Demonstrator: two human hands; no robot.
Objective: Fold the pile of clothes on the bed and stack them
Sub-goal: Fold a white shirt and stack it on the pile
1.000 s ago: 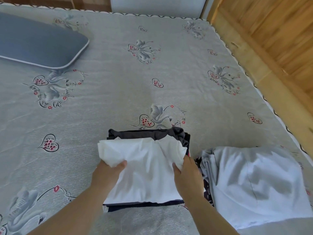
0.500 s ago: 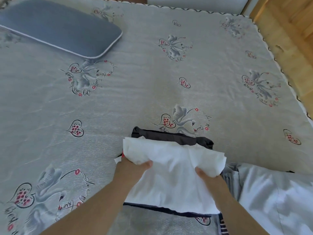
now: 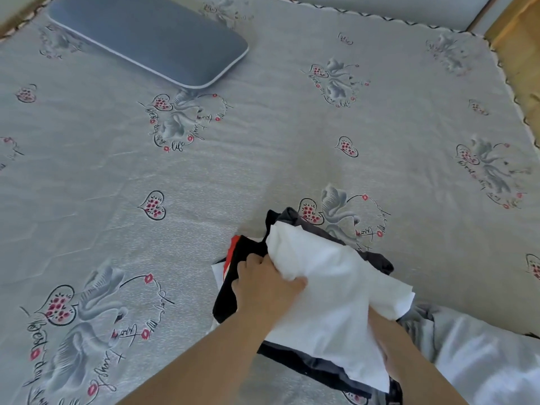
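While the pillow (image 3: 152, 39) lies far off at the bed's (image 3: 263, 159) upper left, the left hand (image 3: 263, 285) grips the white garment (image 3: 330, 296) atop the dark folded stack (image 3: 233, 276); the right hand (image 3: 382, 346) pinches its right edge, beside a pale grey garment (image 3: 482, 358).

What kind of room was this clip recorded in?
Most likely a bedroom: a wide bed covered in a grey swan-and-heart printed sheet, a flat grey-blue pillow with white piping near its head, and wooden panelling beside it. Folded clothes, topped by a white garment, lie on the sheet.
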